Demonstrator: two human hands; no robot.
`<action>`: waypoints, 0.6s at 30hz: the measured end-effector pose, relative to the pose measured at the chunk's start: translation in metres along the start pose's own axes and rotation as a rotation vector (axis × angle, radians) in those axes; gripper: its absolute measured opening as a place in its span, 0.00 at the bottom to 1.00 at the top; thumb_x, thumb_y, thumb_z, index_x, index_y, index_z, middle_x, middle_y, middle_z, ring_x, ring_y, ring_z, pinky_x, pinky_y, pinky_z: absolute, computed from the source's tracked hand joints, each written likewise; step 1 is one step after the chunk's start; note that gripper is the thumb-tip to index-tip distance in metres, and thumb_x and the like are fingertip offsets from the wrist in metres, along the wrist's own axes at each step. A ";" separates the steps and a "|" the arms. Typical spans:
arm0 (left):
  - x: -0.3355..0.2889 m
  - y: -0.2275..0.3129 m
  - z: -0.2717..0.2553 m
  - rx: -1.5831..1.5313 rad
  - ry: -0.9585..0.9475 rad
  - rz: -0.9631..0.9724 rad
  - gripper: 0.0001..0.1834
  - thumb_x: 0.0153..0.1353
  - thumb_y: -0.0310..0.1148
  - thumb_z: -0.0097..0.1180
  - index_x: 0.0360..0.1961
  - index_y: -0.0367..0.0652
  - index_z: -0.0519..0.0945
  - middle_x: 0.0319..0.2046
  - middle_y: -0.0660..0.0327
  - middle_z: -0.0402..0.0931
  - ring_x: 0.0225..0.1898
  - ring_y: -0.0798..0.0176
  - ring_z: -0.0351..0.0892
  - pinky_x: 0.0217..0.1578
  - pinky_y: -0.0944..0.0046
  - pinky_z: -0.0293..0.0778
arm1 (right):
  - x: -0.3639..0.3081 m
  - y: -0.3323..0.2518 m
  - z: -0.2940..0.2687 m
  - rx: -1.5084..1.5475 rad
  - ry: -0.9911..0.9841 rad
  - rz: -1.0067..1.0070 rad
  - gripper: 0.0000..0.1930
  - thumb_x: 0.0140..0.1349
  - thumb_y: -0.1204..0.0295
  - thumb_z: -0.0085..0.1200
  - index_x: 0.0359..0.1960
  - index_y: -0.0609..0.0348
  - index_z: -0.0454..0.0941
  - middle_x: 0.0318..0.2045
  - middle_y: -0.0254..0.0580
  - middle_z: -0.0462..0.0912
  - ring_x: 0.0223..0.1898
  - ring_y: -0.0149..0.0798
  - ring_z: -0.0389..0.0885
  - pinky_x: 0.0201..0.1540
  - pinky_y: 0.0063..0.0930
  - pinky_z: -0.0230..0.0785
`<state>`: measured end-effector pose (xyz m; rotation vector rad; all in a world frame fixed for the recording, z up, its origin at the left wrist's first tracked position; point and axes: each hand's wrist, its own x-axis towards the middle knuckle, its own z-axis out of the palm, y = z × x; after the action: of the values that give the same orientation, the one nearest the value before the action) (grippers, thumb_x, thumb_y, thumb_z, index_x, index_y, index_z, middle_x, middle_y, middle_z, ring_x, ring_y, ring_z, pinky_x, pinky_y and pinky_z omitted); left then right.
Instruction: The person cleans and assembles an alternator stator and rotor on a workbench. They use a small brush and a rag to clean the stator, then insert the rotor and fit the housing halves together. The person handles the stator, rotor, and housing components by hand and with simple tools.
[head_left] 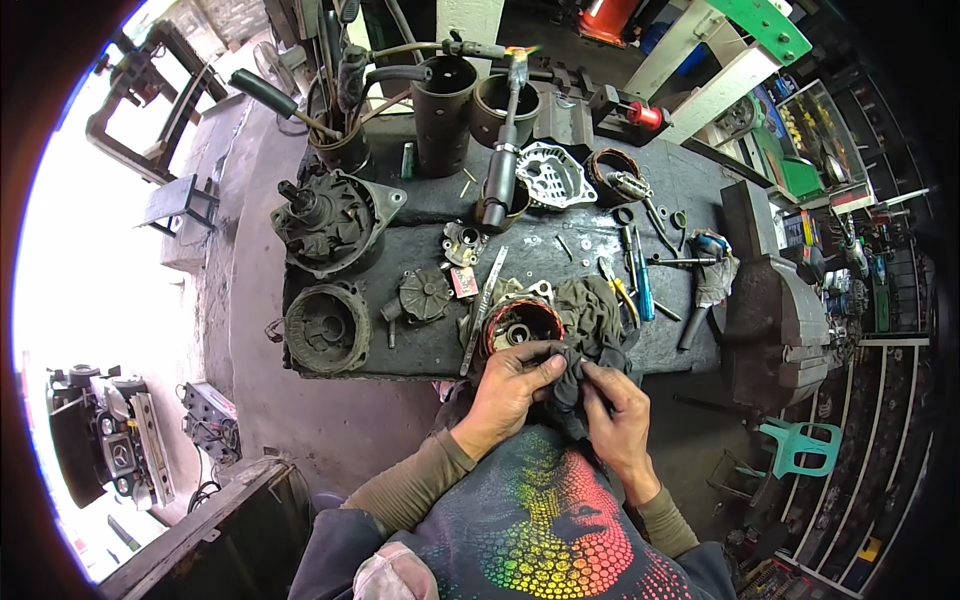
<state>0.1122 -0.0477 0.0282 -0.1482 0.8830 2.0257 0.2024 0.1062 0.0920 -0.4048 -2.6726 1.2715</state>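
At the bench's front edge my left hand (pixel 510 392) is closed, thumb and fingers pinching a dark grey rag (pixel 568 388). My right hand (pixel 617 415) grips the same rag from the other side with bent fingers. Just beyond the hands sits an alternator stator (pixel 526 318) with reddish copper windings and a metal housing. Its near rim is partly hidden by my left hand. A crumpled dark cloth (pixel 592 308) lies to its right, and a flat metal strip (pixel 484 310) slants along its left side.
Left on the dark bench (pixel 430 225) stand an alternator half with rotor (pixel 330 220) and a round housing (pixel 326 328). Screwdrivers (pixel 640 275) and pliers (pixel 620 292) lie right. A torch with a small flame (pixel 515 60) rests on metal pots behind. A vise (pixel 775 310) borders the right end.
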 end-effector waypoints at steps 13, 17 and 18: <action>0.000 0.013 -0.022 -0.369 0.134 -0.049 0.14 0.76 0.29 0.55 0.59 0.37 0.79 0.53 0.61 0.83 0.55 0.65 0.82 0.60 0.60 0.76 | 0.001 -0.002 0.031 -0.589 -0.091 -0.192 0.34 0.56 0.65 0.73 0.68 0.45 0.79 0.36 0.40 0.82 0.34 0.43 0.81 0.38 0.35 0.73; -0.010 0.043 -0.041 0.259 0.022 0.070 0.24 0.74 0.33 0.60 0.67 0.35 0.74 0.55 0.56 0.82 0.56 0.63 0.81 0.57 0.61 0.79 | 0.003 0.003 0.041 -0.252 0.061 -0.035 0.27 0.59 0.72 0.70 0.62 0.46 0.85 0.27 0.42 0.80 0.25 0.45 0.79 0.30 0.38 0.72; -0.014 0.050 -0.051 0.487 -0.033 0.187 0.27 0.73 0.34 0.61 0.69 0.35 0.73 0.55 0.55 0.81 0.57 0.62 0.80 0.57 0.60 0.79 | 0.004 0.004 0.041 -0.194 0.098 -0.015 0.26 0.59 0.73 0.69 0.61 0.47 0.85 0.26 0.42 0.79 0.25 0.45 0.80 0.30 0.40 0.72</action>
<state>0.0704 -0.1076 0.0233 0.2456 1.3809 1.9099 0.1887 0.0792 0.0633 -0.4579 -2.7179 0.9652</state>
